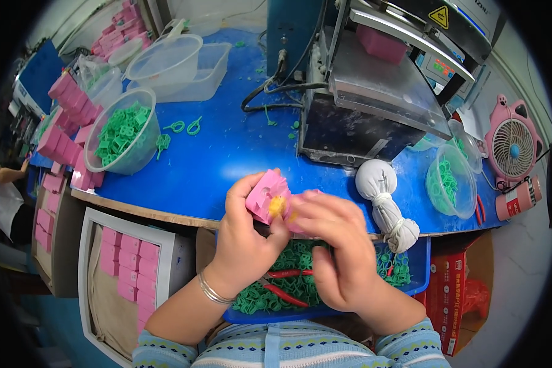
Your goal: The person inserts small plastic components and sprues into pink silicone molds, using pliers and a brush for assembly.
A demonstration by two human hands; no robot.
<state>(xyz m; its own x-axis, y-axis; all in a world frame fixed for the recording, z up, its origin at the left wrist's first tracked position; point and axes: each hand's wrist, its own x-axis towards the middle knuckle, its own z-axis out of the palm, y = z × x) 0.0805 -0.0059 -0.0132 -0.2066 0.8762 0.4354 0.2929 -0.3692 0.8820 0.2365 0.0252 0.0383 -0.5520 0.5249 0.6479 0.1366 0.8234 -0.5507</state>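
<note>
Viewing remotely, I'm seeing the blue tray (424, 264) lying nearest. Above, by the bench edge (141, 210), my L hand (246, 236) is pinching a pink block (264, 195) w/ yellow bit (277, 205); R hand (345, 251) is showing blurred alongside, grip can't tell. Step's prob. working the yellow bit; next move's calling for steady L. Press (383, 83) is standing beyond.

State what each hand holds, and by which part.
Left hand: a pink block, held by its left side and lower edge, thumb by the yellow patch. Right hand: blurred at the block's right; what it grips cannot be told.
</note>
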